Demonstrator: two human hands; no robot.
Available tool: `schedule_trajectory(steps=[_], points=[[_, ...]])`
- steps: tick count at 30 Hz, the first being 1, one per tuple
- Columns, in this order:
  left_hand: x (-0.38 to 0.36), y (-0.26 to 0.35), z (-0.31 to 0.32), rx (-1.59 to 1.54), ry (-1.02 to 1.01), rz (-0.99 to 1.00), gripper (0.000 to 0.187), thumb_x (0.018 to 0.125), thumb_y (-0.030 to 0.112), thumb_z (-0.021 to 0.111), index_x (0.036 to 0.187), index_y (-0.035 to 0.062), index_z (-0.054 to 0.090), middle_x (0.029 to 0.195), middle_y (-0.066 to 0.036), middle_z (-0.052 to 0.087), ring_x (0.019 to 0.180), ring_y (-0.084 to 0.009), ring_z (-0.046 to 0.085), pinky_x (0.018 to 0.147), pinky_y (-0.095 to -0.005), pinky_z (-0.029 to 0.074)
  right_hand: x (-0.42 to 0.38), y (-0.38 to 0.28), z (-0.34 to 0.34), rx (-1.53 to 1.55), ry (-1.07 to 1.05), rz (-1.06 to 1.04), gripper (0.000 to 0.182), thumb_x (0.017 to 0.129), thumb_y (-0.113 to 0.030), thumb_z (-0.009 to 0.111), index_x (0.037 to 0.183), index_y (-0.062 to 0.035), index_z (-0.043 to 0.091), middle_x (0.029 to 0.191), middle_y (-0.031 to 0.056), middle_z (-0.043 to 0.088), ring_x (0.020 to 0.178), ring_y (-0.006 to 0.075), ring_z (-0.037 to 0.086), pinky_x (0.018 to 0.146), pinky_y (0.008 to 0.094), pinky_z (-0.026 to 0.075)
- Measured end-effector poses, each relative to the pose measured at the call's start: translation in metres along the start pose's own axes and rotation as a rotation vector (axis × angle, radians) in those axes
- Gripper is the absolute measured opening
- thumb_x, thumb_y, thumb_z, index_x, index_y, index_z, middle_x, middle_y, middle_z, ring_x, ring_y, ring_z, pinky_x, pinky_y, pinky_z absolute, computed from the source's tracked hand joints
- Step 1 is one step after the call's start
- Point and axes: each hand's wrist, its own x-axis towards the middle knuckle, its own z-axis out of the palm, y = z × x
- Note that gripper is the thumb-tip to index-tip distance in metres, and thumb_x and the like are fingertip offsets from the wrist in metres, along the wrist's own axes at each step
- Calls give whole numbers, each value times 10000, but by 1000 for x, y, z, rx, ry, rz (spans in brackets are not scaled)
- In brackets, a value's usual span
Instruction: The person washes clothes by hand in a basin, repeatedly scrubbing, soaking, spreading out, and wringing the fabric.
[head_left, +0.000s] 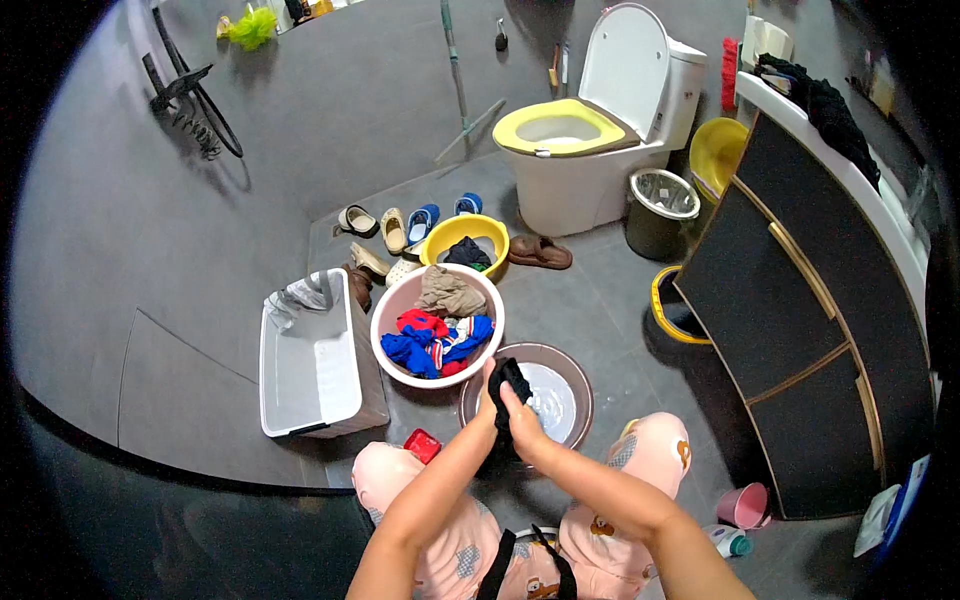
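Observation:
My left hand (487,400) and my right hand (527,425) are closed together on a black cloth (510,385), held at the near rim of a brown basin (575,375) with soapy water in it. Just left of it stands a pink basin (395,300) piled with red, blue and beige clothes (440,325). Behind that is a yellow basin (440,240) with a dark garment inside. My knees in pink patterned trousers (640,460) flank the brown basin.
A white rectangular bin (310,360) stands at left. Slippers (400,225) line the far wall. A toilet (590,130) with a yellow seat, a grey waste bin (660,210), a yellow bucket (720,150) and a dark vanity cabinet (810,320) fill the right. A pink cup (745,505) sits by my right knee.

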Motion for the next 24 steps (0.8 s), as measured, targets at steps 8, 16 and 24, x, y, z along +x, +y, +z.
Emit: schedule_trajectory(steps=[8,16,24], points=[[-82,5,48,410,-119,211,646,873,497,281,1263,-19,291,1227,-162,388,1147,-254,359,961,-303,257,42,-13,-26,219,170,96,359,794,-405,532,959,-86,548,798,19,534,729,142,491,685,280,394],[-42,15,19,255,12,213,529,863,460,355,1075,-3,497,1027,-100,520,944,-190,479,845,-285,356,11,-17,3,161,25,161,532,833,-457,439,1182,-55,438,1134,89,494,1039,199,453,900,304,332],[-33,17,8,145,33,130,375,835,356,432,964,30,564,945,-96,579,855,-198,538,784,-313,404,6,9,-2,152,-33,-61,446,841,-333,479,1151,-13,469,1161,78,480,1037,179,455,900,293,329]])
